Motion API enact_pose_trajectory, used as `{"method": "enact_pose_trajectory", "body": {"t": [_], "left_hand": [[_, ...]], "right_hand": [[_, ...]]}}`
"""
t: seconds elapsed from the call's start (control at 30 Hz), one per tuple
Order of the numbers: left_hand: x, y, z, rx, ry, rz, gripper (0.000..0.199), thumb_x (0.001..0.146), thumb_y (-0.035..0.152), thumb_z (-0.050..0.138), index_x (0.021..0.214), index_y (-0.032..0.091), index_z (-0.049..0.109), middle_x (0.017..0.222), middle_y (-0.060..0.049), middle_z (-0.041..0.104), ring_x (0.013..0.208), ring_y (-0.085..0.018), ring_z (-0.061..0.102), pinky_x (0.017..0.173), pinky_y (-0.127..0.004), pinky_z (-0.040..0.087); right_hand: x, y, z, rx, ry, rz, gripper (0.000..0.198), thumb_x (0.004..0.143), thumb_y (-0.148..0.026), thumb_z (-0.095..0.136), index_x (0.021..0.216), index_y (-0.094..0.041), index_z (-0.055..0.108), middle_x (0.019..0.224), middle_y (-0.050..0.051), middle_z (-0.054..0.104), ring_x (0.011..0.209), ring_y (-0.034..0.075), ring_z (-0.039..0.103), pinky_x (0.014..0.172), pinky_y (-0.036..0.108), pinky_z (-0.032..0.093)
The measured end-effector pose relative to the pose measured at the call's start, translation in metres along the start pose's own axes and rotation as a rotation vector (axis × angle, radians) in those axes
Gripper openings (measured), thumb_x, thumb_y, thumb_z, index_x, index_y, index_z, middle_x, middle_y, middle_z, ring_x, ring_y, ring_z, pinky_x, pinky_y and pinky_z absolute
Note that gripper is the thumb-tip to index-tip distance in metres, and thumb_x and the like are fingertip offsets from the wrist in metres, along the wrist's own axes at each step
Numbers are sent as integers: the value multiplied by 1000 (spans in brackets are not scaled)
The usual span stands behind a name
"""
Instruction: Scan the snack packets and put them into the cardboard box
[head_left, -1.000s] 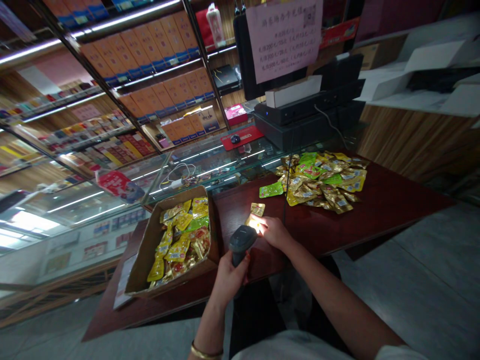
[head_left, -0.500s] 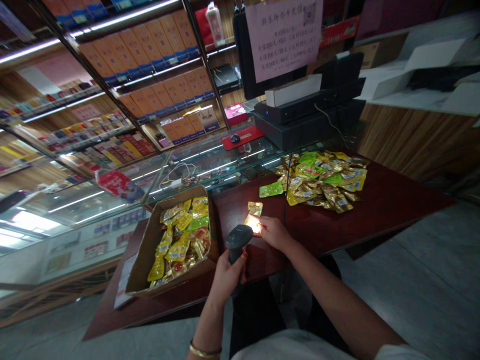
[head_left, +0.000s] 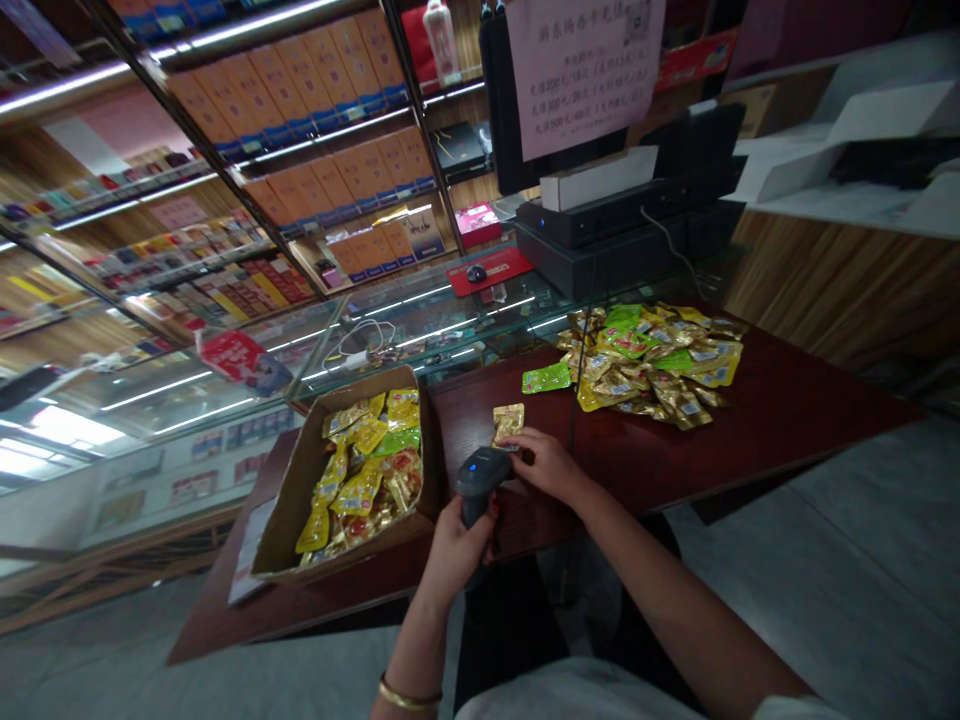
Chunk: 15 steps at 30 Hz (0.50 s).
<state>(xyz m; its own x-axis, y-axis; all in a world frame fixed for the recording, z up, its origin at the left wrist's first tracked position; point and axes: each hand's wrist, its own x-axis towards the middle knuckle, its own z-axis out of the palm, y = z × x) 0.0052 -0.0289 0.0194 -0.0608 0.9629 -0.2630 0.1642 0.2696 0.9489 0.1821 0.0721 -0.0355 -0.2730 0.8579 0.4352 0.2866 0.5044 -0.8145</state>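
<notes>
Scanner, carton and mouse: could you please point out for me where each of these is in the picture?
Scanner (head_left: 481, 472): head view, on the top of its dark head.
Carton (head_left: 283, 525): head view, on the inside of its left wall.
Mouse (head_left: 476, 272): head view, on its dark back.

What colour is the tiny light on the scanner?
The scanner has a blue light, in the head view.
</notes>
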Motion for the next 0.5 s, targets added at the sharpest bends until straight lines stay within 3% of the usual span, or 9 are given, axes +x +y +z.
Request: {"method": "enact_pose_trajectory", "body": {"t": [0.23,0.5], "left_hand": [[-4,-2,-2,138,4,89,25,75,37,76,78,17,62,48,6,53,38,-10,48,39,-19,37],[-9,-2,-8,148,16,59,27,76,40,73,80,16,62,47,6,53,37,-11,49,36,-19,37]], "right_hand": [[0,4,2,-38,-21,35,37,83,-10,65,116,-23,75,110,9,75,101,21,71,91,34,56],[-1,7,3,-104,-44,31,44,86,-12,61,127,-23,72,109,9,75,99,22,71,90,34,56]]}}
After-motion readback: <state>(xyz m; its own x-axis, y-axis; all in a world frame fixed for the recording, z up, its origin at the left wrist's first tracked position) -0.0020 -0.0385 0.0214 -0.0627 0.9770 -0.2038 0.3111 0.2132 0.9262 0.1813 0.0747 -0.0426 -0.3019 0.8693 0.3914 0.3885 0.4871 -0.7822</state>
